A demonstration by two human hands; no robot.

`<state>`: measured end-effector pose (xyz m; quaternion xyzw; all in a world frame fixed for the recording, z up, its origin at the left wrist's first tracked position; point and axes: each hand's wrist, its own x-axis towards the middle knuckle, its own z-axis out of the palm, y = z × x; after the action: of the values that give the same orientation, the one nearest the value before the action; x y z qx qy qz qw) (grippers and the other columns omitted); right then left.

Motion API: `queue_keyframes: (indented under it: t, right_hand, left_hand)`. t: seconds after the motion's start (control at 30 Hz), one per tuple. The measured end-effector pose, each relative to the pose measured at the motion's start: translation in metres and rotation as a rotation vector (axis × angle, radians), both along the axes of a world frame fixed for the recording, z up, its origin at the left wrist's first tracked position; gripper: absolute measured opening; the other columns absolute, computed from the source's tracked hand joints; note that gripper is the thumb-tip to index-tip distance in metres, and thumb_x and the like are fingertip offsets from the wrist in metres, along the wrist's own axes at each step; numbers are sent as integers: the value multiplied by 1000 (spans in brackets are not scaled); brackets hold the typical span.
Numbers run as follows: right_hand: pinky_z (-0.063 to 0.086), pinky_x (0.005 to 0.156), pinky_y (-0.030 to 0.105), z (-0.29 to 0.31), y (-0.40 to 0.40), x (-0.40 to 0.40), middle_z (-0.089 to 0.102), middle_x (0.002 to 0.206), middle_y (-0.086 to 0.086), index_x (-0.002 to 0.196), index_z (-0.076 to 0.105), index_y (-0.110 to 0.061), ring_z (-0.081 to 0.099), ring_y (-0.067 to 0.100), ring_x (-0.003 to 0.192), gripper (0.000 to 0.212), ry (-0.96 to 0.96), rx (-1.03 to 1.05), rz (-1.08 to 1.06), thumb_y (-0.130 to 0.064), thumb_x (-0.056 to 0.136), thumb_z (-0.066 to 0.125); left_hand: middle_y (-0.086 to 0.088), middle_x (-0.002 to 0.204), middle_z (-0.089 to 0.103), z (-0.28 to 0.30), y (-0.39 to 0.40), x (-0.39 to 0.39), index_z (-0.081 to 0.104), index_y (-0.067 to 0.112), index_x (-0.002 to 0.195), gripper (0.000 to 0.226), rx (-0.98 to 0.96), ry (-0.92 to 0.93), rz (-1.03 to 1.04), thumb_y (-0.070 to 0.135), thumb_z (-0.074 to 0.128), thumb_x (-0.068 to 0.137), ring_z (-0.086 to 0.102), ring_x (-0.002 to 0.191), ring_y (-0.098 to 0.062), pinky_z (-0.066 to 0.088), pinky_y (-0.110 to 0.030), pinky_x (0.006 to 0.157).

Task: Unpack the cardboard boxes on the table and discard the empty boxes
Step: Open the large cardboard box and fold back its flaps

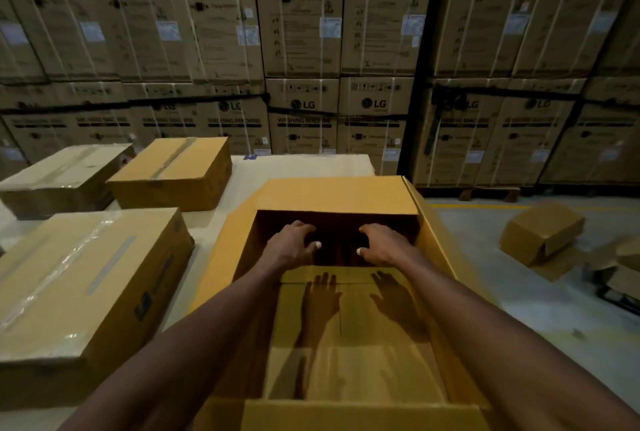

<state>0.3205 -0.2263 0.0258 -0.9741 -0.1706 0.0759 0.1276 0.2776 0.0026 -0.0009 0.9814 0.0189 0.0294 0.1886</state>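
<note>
Both hands are down inside the open box (341, 292) now, left hand (292, 245) and right hand (382, 243) side by side, fingers spread and curved, reaching toward the dark far end. Neither is gripping anything I can make out; the fingertips of both disappear into shadow, so whether they touch something there I can't tell. They read as loose, spread hands.

The box runs lengthwise straight away from the person, and the hands sit at the far end of that long axis, level with each other, neither nearer than the other. Below and behind the hands, toward the person, the box floor is bare cardboard, with only the two hand shadows lying on it. Nothing shows in the lit part; the dark strip ahead of the fingers is too black to read. My judgement: either the last item is tucked there, or this box is already emptied and about to be lifted away.

Flaps are folded out, one standing up beyond the hands, one hanging to the right.

Off to the left of the left hand, three taped boxes remain sealed on the table (242, 170): a large near box (86, 278), a middle box (173, 172) and a far-left box (65, 176). Well to the right of the right hand, down on the floor, lies a discarded box (542, 231), with more cardboard beside it.
</note>
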Motion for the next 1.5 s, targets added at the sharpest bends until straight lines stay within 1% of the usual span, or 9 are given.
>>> queue_keyframes:
  t: [0.13,0.37,0.6,0.73,0.87,1.0,1.17,1.4,1.5]
  right_hand:
    - [30,119,51,-14,4,20,27,166,5,161,24,-22,29,29,150,80,4,-43,-11,-35,95,68]
    - [26,120,51,-2,9,40,12,169,7,163,9,-30,23,32,151,90,-148,123,-108,-36,95,68]
    - [25,121,54,43,16,102,6,171,6,162,2,-37,20,36,153,95,-242,154,-123,-37,94,69]
    - [25,121,56,51,20,143,-5,172,2,162,-5,-41,15,38,154,98,-253,105,-108,-36,96,67]
    - [24,121,57,45,26,182,-13,171,0,162,-6,-41,11,38,156,98,-225,62,-109,-33,96,67]
    - [24,121,57,19,29,207,-11,171,4,162,-4,-40,8,38,156,99,-140,57,-122,-31,95,68]
    - [25,123,53,-12,27,223,-8,172,4,163,-2,-36,6,35,157,96,-103,-5,-119,-31,97,67]
    - [31,119,51,-28,28,237,23,165,4,161,19,-29,22,31,150,83,-152,-83,-136,-40,94,67]
    - [33,118,49,-31,28,237,28,161,4,159,23,-28,25,30,147,80,-185,-86,-142,-39,93,68]
  left_hand:
    - [-7,163,28,-7,15,22,27,25,158,73,-4,48,20,47,59,97,40,142,-29,45,-49,110]
    - [-7,165,22,16,36,45,18,34,159,75,11,-126,-4,48,58,97,28,148,-31,38,-53,114]
    - [-4,168,12,57,49,105,10,38,160,82,66,-209,21,45,60,96,19,152,-32,32,-54,116]
    - [1,170,3,56,63,143,6,40,160,84,129,-168,-5,47,60,96,12,154,-33,29,-59,116]
    - [-1,170,9,45,79,179,5,39,161,86,153,-72,-3,46,61,95,16,153,-34,29,-61,117]
    - [-5,168,18,23,87,201,5,37,161,88,143,37,-52,44,63,95,23,151,-35,32,-61,116]
    - [1,169,11,0,94,214,8,37,161,85,152,46,-46,44,62,96,11,154,-36,21,-60,119]
    - [-2,166,21,-8,91,225,19,34,159,77,149,70,-28,46,61,96,13,153,-36,16,-65,118]
    - [-3,164,24,-9,88,226,20,33,158,77,131,63,-22,46,62,95,13,152,-36,18,-66,117]
